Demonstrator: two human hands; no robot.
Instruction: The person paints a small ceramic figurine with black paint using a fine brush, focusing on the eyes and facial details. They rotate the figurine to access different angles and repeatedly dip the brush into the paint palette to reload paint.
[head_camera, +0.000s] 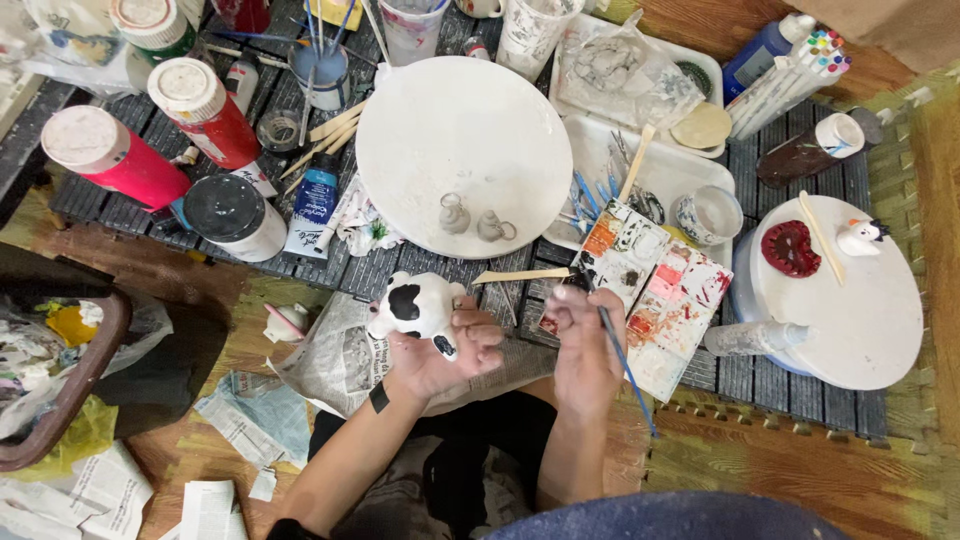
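Painting a Small Spotted Figure

Cradling a white clay cow with black patches (415, 305) just left of centre, the left hand (445, 355) curled its fingers under the figure, tilting it toward the brush. The right hand (585, 345) pinched a thin blue-handled paintbrush (620, 360), bristles up near the stained paint palette (650, 285). Farther up, a round white board (465, 130) carried two tiny grey pots (472, 218), kept within reach.

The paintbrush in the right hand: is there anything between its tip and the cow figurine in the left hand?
Nothing visible. The right hand holds the paintbrush beside the left hand, which grips the black-and-white cow figurine. Only open air separates the hands; the paint palette lies behind them.
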